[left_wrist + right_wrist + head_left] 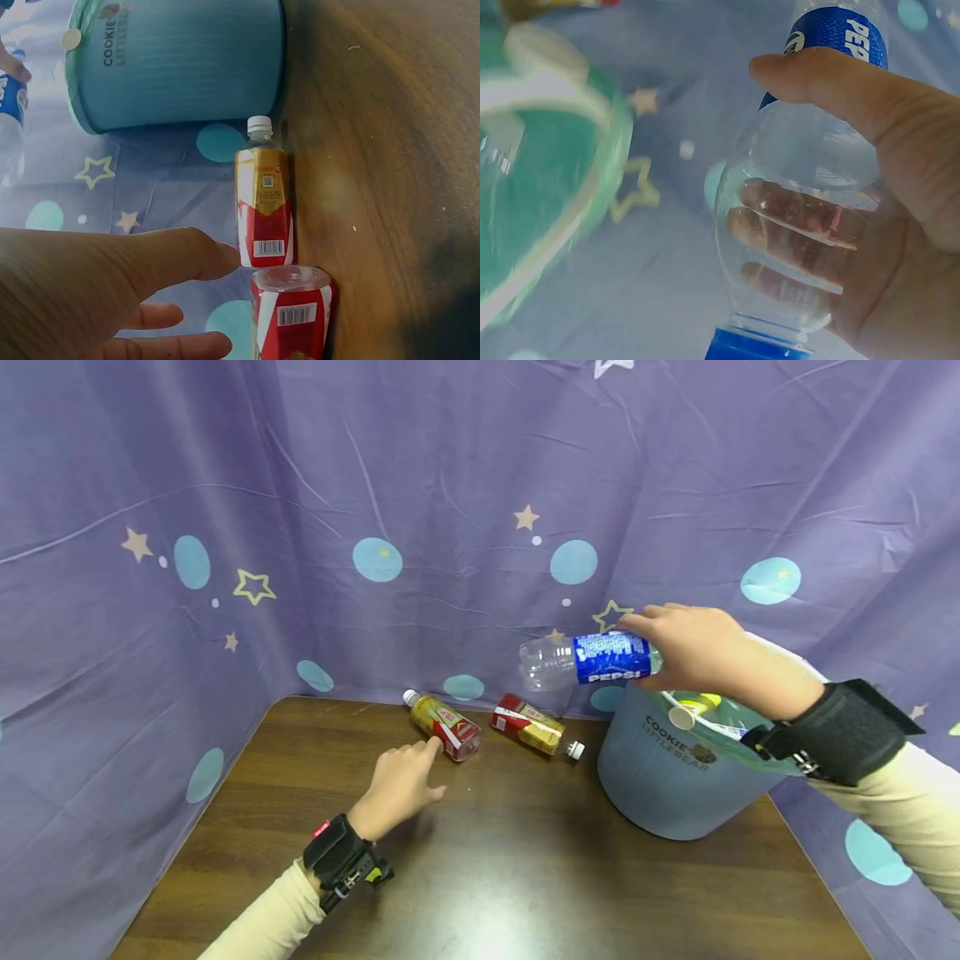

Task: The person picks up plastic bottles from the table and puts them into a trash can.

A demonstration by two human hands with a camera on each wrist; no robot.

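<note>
My right hand [693, 647] grips a clear plastic Pepsi bottle [612, 657] with a blue label, held sideways in the air at the bucket's left rim. In the right wrist view its fingers [795, 225] show through the clear bottle, and the blue cap [754, 346] points down. My left hand [397, 785] reaches over the table, fingers extended, beside a red and gold drink bottle [446, 725] with a white cap. Whether a fingertip touches that bottle, I cannot tell. To its right lies a second red and gold bottle [528, 724], its white cap toward the bucket.
A blue-grey bucket [652, 777] marked "Cookie Littlebear" stands at the table's right, lined with a green bag [750, 752]. A white handle with a round grip [681, 718] crosses it, and bottles show inside. Purple curtain [465, 468] hangs behind the wooden table [525, 860].
</note>
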